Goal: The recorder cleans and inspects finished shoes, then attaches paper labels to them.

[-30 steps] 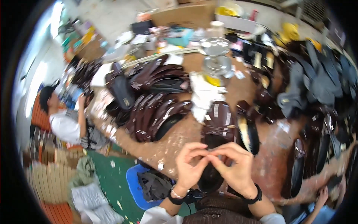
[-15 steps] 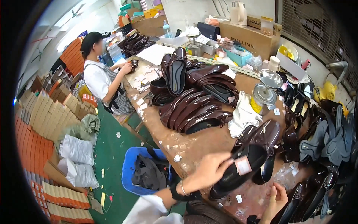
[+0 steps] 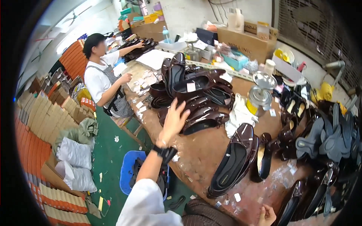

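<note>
My left hand (image 3: 175, 117) reaches over the pile of dark burgundy patent shoes (image 3: 203, 120), fingers spread and holding nothing. Just beyond its fingertips, a shoe with a pale pink sticker (image 3: 191, 87) on its insole lies on top of the pile. My right hand (image 3: 267, 215) is low at the near table edge, with its fingers curled toward the thumb; whatever they may hold is too small to make out. Between the hands, a burgundy shoe with a black insole (image 3: 232, 165) lies on the table against another, and a narrow shoe (image 3: 264, 158) stands beside them.
A white cloth (image 3: 241, 116) and a metal can with a dish-shaped top (image 3: 260, 98) stand beyond the shoes. Grey insoles (image 3: 332, 143) and more shoes crowd the right. A blue basket (image 3: 126, 173) is on the floor. At the far left, a co-worker (image 3: 103, 75) stands by the table.
The stickered shoe has gone from my left hand onto the pile, and that hand has moved left and away from me. My right hand has lowered. The co-worker's arm now stretches toward the far shoes.
</note>
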